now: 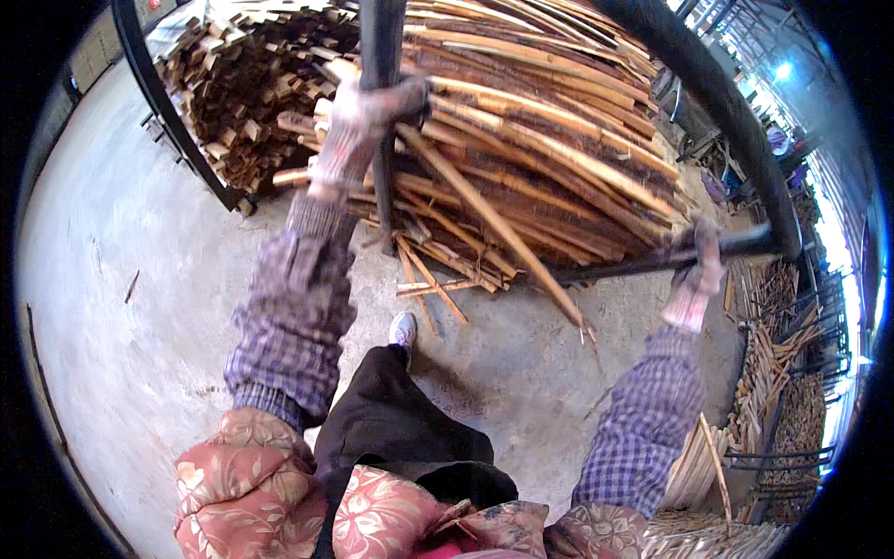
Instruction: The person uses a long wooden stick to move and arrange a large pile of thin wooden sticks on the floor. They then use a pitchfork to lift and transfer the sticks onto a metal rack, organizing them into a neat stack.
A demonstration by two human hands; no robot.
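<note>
- Jutting toward 5 o'clock from the wood, a loose-looking stick could slide free or jab the leg if the wood gets jolted.
- Lower sticks, near the shoe, might cause a trip.
- Left hand: closed round the post at 11 o'clock; left arm stretched nearly straight, pointing to about 1.
- Right hand: seemingly closed on the bar at 3 o'clock, though blur hides its fingers; right arm likewise reaching toward 1.
- Between the hands, the wood spans 12 to 2 o'clock.
</note>
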